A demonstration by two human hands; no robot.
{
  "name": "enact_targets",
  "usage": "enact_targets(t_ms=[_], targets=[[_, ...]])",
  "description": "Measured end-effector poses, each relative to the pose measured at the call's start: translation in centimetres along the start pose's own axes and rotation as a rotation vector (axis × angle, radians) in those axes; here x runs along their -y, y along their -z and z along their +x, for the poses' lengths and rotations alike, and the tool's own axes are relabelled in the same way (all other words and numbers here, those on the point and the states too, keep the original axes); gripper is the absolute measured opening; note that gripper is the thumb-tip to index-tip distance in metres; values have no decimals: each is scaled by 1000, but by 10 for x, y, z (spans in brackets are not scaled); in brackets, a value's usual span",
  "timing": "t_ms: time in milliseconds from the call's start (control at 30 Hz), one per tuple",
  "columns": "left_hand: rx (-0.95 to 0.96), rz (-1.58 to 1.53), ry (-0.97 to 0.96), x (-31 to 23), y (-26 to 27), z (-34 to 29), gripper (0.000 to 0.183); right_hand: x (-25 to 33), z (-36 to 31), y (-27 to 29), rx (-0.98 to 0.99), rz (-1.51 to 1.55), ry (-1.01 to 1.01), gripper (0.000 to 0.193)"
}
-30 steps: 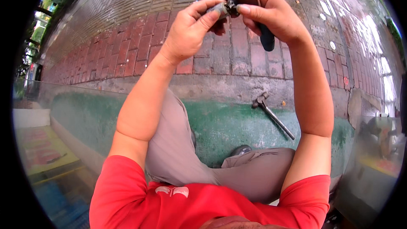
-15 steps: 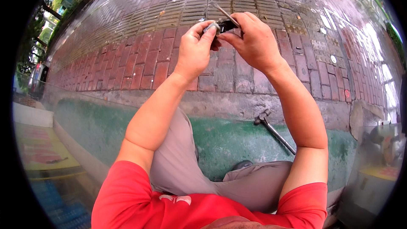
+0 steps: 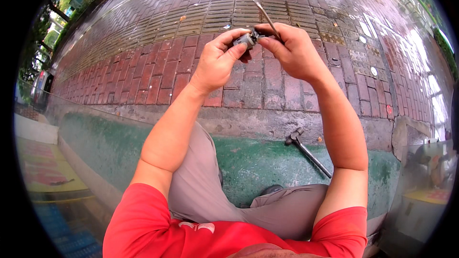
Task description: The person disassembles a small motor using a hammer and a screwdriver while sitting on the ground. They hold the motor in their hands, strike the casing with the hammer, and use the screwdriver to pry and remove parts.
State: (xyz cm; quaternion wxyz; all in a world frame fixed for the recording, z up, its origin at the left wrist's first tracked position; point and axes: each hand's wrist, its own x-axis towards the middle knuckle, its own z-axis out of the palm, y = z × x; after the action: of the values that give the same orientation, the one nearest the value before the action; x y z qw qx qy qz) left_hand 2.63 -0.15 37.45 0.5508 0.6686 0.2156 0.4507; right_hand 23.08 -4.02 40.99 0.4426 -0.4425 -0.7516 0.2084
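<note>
My left hand is closed around a small grey metal can that looks like a small electric motor, pinched between thumb and fingers. At its right end sits a dark piece, gripped by the thumb and fingers of my right hand; whether the two parts are joined I cannot tell. A thin metal rod also sticks out of my right hand, slanting up and left; its other end is hidden in the palm. Both hands are held up in front of me, over the brick paving.
A hammer lies on the green floor by my right leg. Beyond a grey concrete edge spreads wet red brick paving. A yellow-topped surface stands at the left, and blurred items are at the right.
My right hand has shifted slightly right and down, and the rod leans more upright. The grey motor has turned in my left hand, so more of its side shows.
</note>
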Motion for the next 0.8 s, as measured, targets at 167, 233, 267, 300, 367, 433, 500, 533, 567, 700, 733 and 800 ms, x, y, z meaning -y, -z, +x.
enact_targets(t_ms=[167, 233, 267, 300, 367, 433, 500, 533, 567, 700, 733, 800], targets=[[56, 46, 5, 2, 3, -1, 31, -5, -1, 11, 175, 338, -170, 38], [29, 80, 0, 2, 0, -1, 31, -4, -2, 14, 207, 377, -205, 40], [6, 97, -3, 1, -3, -2, 31, -4, -2, 15, 205, 387, -220, 42], [-17, 113, -6, 1, -6, -2, 32, -3, -2, 16, 204, 397, -235, 43], [-66, 127, -4, 2, -10, -2, 32, -3, -1, 16, 172, 355, -226, 43], [-116, 152, 8, 3, -12, -2, 31, -4, -1, 12, 110, 253, -177, 42], [-162, 185, 35, 7, -13, -2, 31, -8, -1, 5, 53, 133, -151, 38], [-196, 189, 41, 8, -14, -3, 30, -8, -1, 2, 25, 73, -138, 37], [-228, 192, 48, 8, -17, -3, 30, -5, -1, 0, -2, -5, -125, 36], [-337, 201, 52, 15, -23, -1, 29, -10, -4, -18, -175, -397, 87, 39], [-355, 196, 52, 14, -24, -1, 29, -13, -6, -24, -217, -428, 138, 40], [-393, 186, 54, 11, -25, -2, 30, -17, -7, -28, -241, -485, 176, 40]])
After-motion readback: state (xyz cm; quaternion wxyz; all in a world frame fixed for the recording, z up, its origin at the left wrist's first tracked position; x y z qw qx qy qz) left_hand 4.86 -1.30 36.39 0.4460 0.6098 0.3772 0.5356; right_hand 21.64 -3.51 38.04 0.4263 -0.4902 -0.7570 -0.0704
